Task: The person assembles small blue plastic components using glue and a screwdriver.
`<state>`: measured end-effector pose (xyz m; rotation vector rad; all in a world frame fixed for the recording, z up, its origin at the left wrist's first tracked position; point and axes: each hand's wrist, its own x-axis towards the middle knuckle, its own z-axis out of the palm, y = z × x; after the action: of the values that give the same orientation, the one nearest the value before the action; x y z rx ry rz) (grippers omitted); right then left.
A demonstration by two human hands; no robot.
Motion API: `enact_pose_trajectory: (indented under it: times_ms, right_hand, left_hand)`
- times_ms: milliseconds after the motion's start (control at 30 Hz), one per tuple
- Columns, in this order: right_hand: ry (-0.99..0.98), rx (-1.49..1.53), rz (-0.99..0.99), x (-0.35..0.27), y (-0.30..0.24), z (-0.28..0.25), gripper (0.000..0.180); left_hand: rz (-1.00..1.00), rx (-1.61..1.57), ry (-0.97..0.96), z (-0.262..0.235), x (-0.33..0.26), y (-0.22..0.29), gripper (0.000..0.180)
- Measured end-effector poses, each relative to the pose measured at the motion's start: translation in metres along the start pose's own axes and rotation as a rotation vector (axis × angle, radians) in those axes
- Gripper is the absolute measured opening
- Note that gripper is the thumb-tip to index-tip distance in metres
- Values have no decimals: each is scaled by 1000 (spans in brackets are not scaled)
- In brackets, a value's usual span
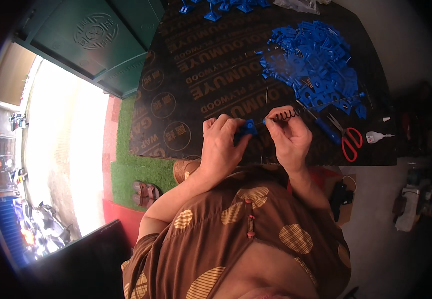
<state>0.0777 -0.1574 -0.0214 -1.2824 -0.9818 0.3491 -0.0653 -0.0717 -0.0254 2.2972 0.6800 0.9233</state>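
Over the near edge of the dark table, my left hand point(221, 142) is closed on a small blue plastic part point(248, 127). Just to its right, my right hand point(292, 137) pinches a dark coiled spring point(287, 114). A tiny blue tip shows at the right fingertips, close to the blue part but apart from it. Beyond the right hand a thin rod point(333, 103) with a blue end slants off to the right; whether it joins the spring I cannot tell. A blue-handled tool point(328, 130) lies just right of that hand.
A large heap of blue plastic parts point(321, 65) covers the table's far right. More blue pieces point(212, 15) sit at the far edge near a clear plastic bag point(298, 5). Red-handled scissors point(351, 144) and a small white bottle point(375, 137) lie at right. A green metal door point(96, 45) stands left.
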Motion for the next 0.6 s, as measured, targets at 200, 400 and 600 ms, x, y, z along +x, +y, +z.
enact_pose_trajectory:
  times_ms: [200, 400, 600]
  right_hand:
    - [-7, -14, 13, 0, 2, 1, 8]
    - [6, -16, 18, -1, 6, 3, 8]
    - [19, 4, 20, 0, 6, 3, 8]
  left_hand:
    - [-2, -4, -3, -1, 0, 0, 30]
    - [14, -8, 6, 0, 1, 0, 30]
    - [5, -6, 0, -1, 2, 0, 30]
